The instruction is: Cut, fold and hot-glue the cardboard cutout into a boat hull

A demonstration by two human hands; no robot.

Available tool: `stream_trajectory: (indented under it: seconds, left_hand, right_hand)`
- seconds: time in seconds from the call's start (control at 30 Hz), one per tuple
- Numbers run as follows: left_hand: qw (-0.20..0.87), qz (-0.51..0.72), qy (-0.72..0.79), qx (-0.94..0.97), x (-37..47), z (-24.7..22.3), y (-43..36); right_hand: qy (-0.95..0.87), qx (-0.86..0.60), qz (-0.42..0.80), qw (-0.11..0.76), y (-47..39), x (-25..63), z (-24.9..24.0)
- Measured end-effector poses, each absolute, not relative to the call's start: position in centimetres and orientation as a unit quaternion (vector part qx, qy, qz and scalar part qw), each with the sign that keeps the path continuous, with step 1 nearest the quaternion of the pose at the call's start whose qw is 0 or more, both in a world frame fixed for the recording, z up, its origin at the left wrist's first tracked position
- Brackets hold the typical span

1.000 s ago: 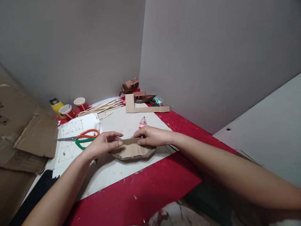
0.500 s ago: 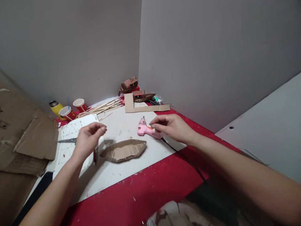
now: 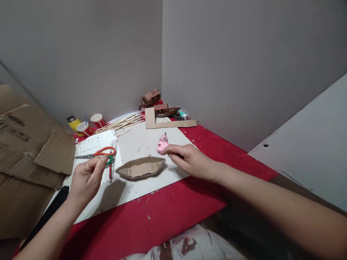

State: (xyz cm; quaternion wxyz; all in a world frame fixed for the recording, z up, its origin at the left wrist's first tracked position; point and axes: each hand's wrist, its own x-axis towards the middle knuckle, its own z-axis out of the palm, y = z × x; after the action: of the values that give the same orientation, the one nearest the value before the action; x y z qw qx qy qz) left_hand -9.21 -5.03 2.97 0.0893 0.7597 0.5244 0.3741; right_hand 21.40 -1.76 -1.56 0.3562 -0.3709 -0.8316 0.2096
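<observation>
A boat-shaped cardboard shell (image 3: 141, 169) rests on the white board between my hands. To its left, my left hand (image 3: 88, 177) is raised with thumb and index finger pinched together; whatever may be between them is too small to see. My right hand (image 3: 189, 160) hovers beyond the shell's right end, fingers closed, its fingertips in front of a pink glue gun (image 3: 162, 145). That hand covers the gun's handle, and I see nothing clear in its fingers. Scissors (image 3: 104, 151) with orange and green handles lie just past my left hand.
Wooden sticks (image 3: 121, 122), two red-and-white paper cups (image 3: 84, 129), and a yellow bottle (image 3: 73, 124) stand at the back left. An L-shaped cardboard strip (image 3: 173, 124) lies before brown model boats (image 3: 166, 109). A large cardboard box (image 3: 27, 151) borders the left side.
My left hand has moved down and left, uncovering the scissors' handles. My right hand has come lower and left, now hiding the glue gun's handle. The view has shifted slightly.
</observation>
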Motion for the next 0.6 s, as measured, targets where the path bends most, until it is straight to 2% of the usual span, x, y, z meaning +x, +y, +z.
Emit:
stream_trajectory:
  seconds: [0.1,0.23,0.33,0.6]
  left_hand:
    - [0.060,0.321,0.464,0.824,-9.3,1.2,-6.3]
    - [0.007,0.224,0.385,0.895,-8.2,-1.9,-6.5]
    - [-0.031,0.157,0.384,0.909,-7.2,-3.2,-5.7]
    - [0.020,0.105,0.418,0.902,-6.4,-3.1,-3.4]
  right_hand:
    - [-0.870,-0.339,0.166,0.316,-2.2,21.2,-1.2]
    - [-0.935,-0.271,0.108,0.202,-3.2,19.4,-0.9]
    - [-0.954,-0.256,0.093,0.128,-3.3,17.4,-1.3]
    - [-0.958,-0.266,0.095,0.058,-1.1,14.3,-2.1]
